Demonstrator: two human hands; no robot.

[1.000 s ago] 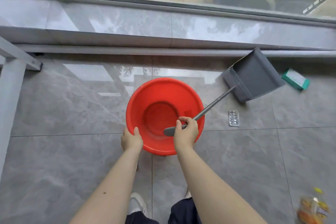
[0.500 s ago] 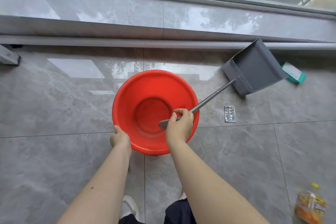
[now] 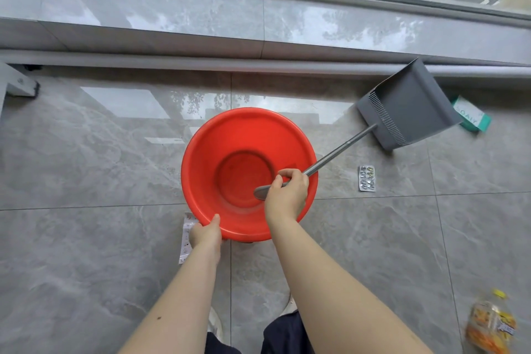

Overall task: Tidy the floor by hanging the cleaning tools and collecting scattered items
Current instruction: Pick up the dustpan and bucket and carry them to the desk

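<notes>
Grey marble-look tiles cover the floor (image 3: 86, 238), which runs up to a low sill (image 3: 172, 17) under a window. The person stands close to the sill and looks straight down at both arms.

The left hand (image 3: 205, 234) is closed on the near rim of the red basin (image 3: 218, 152), thumb over the edge and the other fingers hidden beneath, which suggests the basin is carried as a bin for the loose items. It appears empty. Whether it is clear of the floor cannot be told for certain.

The right hand (image 3: 287, 194) is wrapped around the end of the handle of the grey dustpan (image 3: 408, 106), with the handle tip poking out over the basin. The pan hangs out to the right near the sill, mouth toward the window. Gripping at the far end probably keeps the pan away from the body and ready to be hung.

Scattered items lie on the tiles: a blister pack (image 3: 367, 178) just right of the basin, a green box (image 3: 471, 118) partly behind the pan, a snack bag (image 3: 491, 325) at the lower right, and a printed paper strip (image 3: 186, 238) beside the left hand, partly under the basin. None is collected yet, so the tidying looks to be at an early stage.
</notes>
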